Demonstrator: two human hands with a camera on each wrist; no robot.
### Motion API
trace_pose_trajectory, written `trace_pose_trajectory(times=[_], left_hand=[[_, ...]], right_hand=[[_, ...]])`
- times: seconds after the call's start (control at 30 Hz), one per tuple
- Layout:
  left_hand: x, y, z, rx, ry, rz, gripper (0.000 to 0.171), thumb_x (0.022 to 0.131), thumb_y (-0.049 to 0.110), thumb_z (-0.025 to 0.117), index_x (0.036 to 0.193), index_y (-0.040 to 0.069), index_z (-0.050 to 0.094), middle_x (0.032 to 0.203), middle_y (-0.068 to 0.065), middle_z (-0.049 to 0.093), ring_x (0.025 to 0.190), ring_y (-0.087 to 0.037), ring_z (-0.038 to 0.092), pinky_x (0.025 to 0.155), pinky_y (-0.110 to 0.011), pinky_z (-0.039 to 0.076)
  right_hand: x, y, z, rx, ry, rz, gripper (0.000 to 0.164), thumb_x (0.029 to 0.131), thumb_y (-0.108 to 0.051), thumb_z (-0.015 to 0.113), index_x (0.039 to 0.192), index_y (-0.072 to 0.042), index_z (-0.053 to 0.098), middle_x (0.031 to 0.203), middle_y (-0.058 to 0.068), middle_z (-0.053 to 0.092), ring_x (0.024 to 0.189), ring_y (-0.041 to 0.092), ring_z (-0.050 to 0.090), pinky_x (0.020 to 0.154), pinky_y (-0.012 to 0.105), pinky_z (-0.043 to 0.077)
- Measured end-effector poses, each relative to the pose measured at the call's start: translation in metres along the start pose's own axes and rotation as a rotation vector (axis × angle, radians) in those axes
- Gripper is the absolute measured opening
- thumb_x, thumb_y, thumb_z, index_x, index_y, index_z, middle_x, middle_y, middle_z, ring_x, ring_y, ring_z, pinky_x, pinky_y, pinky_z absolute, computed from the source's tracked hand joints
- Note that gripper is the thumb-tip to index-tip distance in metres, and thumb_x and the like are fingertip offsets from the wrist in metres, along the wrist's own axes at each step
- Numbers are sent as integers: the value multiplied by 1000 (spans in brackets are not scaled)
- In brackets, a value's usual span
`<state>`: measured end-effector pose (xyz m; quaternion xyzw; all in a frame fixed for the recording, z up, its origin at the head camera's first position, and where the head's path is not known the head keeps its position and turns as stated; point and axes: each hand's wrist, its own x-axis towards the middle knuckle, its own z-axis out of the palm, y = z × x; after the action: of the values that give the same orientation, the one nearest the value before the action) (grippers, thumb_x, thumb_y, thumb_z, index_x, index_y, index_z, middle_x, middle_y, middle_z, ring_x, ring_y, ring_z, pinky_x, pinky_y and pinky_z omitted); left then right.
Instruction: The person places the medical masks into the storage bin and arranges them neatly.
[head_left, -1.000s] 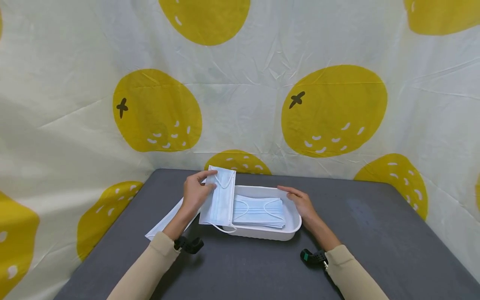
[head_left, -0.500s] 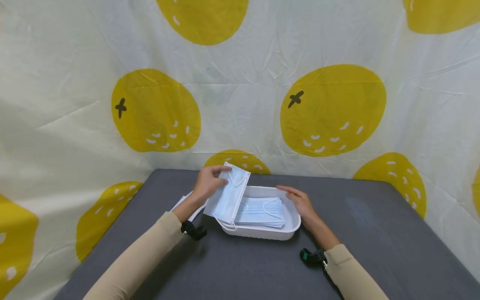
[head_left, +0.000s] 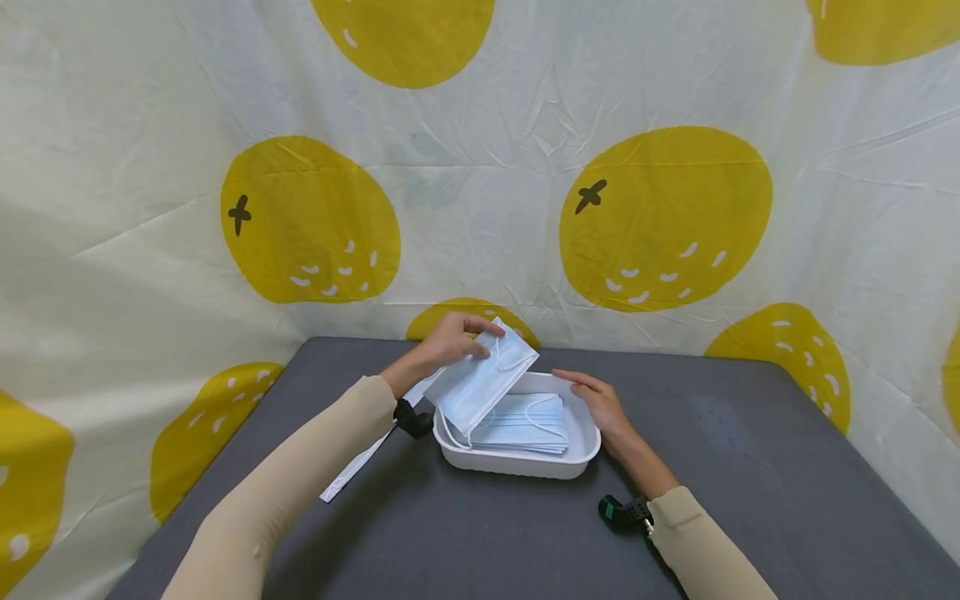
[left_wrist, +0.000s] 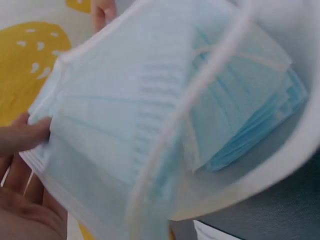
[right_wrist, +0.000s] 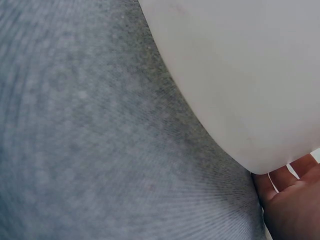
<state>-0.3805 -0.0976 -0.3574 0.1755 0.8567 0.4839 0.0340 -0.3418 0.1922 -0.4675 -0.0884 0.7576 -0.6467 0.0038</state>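
Note:
My left hand [head_left: 456, 340] pinches a pale blue face mask [head_left: 480, 379] between thumb and fingers. The mask hangs tilted over the left part of a white plastic tray [head_left: 517, 465], its ear loops dangling at the lower end. Inside the tray lies a flat stack of face masks [head_left: 528, 421], partly covered by the held one; its layered edges show in the left wrist view. My right hand [head_left: 603, 408] rests against the tray's right end with its index finger stretched along the rim. In the right wrist view, its fingers [right_wrist: 282, 177] touch the tray's outer wall.
Under the left forearm, a flat white strip [head_left: 358, 468] lies slantwise on the dark grey table [head_left: 720, 467], left of the tray; its kind is unclear. A white curtain [head_left: 480, 225] with yellow fruit prints hangs right behind the table.
My left hand has carried the face mask rightward and slightly up, from the tray's left edge to over the tray, tilting it further. The right hand and tray have hardly moved.

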Motion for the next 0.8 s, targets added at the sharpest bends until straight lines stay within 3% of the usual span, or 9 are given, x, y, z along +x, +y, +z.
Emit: trace_pose_trajectory(times=[0.23,0.43,0.6,0.8], left_hand=[[14,9,11,49,-197,86,37,84,-5,75,117,11,80,129,-6,73,122,-23,62,107,-39,52],[23,14,25,107,-373,130,37,87,-8,73,119,8,78,129,-7,72,127,-23,61,113,-38,49],[31,17,38,176,-509,157,37,87,-9,71,120,6,78,129,-8,73,124,-22,62,112,-35,50],[35,17,52,206,-629,167,37,86,-14,69,117,4,78,125,-9,75,114,-15,64,105,-29,54]], right_hand=[[1,0,1,15,13,8,38,108,-8,46,141,-2,62,148,15,60,133,16,57,112,34,45],[0,1,1,13,5,16,39,108,-8,44,142,-1,61,153,19,54,142,30,49,116,42,40],[1,1,1,1,14,15,38,108,-9,45,142,-1,60,153,19,54,141,25,49,117,45,39],[2,0,0,-27,18,15,38,108,-10,47,142,-3,62,151,15,58,138,13,48,116,34,35]])
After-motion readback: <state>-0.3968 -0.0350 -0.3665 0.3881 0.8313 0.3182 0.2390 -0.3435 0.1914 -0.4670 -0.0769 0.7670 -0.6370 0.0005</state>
